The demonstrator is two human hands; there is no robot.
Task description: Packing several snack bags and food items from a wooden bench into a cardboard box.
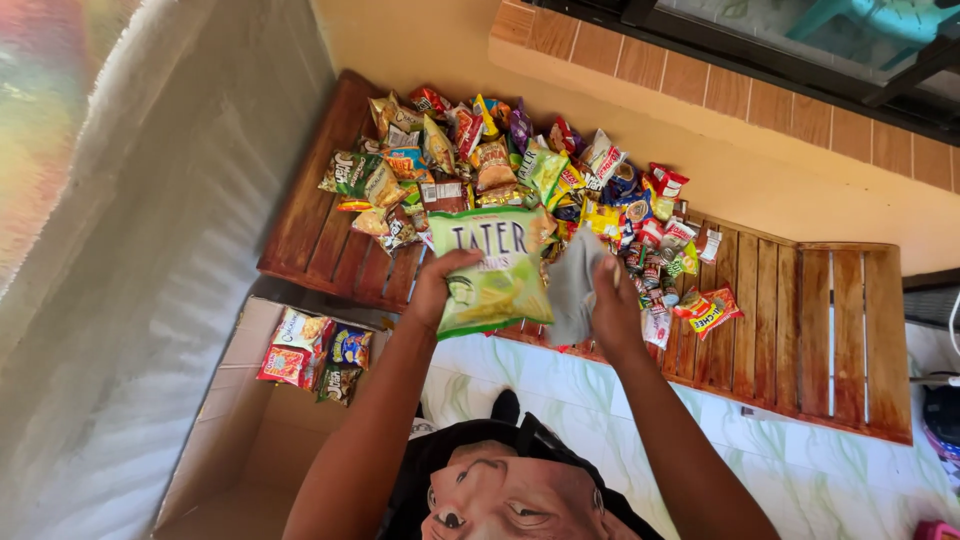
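Observation:
My left hand (437,289) grips the lower left edge of a large light-green chip bag (495,268) and holds it up above the floor. My right hand (612,300) is closed on a grey cloth (573,285) that hangs right beside the bag's right edge. Behind both hands a heap of small colourful snack packets (520,170) covers the left half of a low slatted wooden bench (840,330).
An open cardboard box (240,440) stands on the floor at lower left with several snack packets (312,352) inside. A pale curtain (130,260) hangs along the left. The floor (800,470) is green-veined white tile. A yellow wall with a brick sill runs behind the bench.

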